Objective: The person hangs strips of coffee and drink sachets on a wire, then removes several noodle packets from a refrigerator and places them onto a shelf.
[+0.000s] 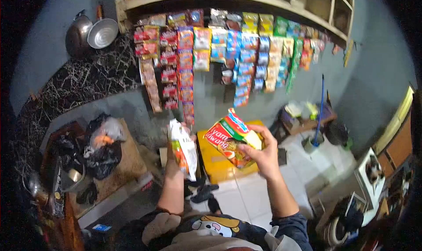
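Two packets held up above the yellow plastic box (218, 165), each grip clenched on its own.
Open room: white tiled floor (246, 198) below-right of the box is free; air between box and grey wall (206, 97) is open. Left of the box a wooden desk (127, 163) crowds in, carrying black plastic bags (102, 152). Above the box, hanging strips of coloured sachets (211, 53) cover the wall. Right of the box, a blue-handled mop (320, 110) stands upright. Dark sandals (204, 192) lie just below the box. Left hand (171, 161), forearm raised, grasps a white-and-orange packet (184, 150) over the box's left edge. Right hand (260, 156), wrist bent inward, clasps a red, yellow and green noodle packet (229, 139) over the box's middle; packets near, not touching.
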`<state>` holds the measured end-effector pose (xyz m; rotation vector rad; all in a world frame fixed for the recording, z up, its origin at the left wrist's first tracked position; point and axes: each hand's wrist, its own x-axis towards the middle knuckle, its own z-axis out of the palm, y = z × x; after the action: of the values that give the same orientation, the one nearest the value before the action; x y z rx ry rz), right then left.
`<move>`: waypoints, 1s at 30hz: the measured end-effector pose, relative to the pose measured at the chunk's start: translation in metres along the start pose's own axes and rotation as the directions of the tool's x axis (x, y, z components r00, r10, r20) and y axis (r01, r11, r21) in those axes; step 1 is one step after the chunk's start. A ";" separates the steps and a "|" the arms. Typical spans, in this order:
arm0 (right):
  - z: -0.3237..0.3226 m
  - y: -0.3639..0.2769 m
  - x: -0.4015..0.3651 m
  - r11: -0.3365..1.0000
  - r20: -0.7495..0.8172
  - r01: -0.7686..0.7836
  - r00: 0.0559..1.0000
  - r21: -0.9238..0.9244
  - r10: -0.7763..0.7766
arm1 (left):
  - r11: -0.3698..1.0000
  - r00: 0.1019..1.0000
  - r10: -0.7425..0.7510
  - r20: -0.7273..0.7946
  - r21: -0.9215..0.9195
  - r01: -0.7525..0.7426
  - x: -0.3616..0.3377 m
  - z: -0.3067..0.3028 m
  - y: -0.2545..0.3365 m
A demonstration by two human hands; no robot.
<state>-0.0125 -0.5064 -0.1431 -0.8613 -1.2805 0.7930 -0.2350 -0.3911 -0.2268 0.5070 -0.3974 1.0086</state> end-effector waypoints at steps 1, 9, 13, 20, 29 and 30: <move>-0.001 0.003 0.034 0.973 0.025 0.134 0.991 -0.187 -0.132 | 0.994 0.981 -0.084 0.172 -0.052 0.095 0.032 0.015 0.007; 0.058 -0.075 0.265 0.512 0.300 0.786 0.611 -0.347 -0.733 | 0.874 0.768 -0.202 0.607 0.465 -0.138 0.200 0.107 0.133; 0.098 -0.124 0.375 0.262 0.201 0.923 0.324 -0.283 -0.924 | 0.788 0.853 0.112 0.509 0.477 -0.389 0.276 0.169 0.164; 0.119 -0.160 0.514 0.101 0.349 0.876 0.291 -0.472 -0.891 | 0.178 0.947 0.127 0.295 0.933 -0.314 0.423 0.210 0.222; 0.170 -0.140 0.664 0.468 0.401 0.757 0.644 -0.456 -0.651 | 0.144 0.856 0.517 -0.002 0.986 -0.085 0.515 0.195 0.271; 0.172 -0.136 0.676 0.480 0.389 0.757 0.645 -0.443 -0.658 | 0.152 0.865 0.497 -0.068 0.988 -0.009 0.519 0.192 0.277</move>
<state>-0.0963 0.0391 0.3042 -0.6090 -1.8947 -0.2510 -0.2438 -0.0194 0.2680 1.4330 0.7054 1.6481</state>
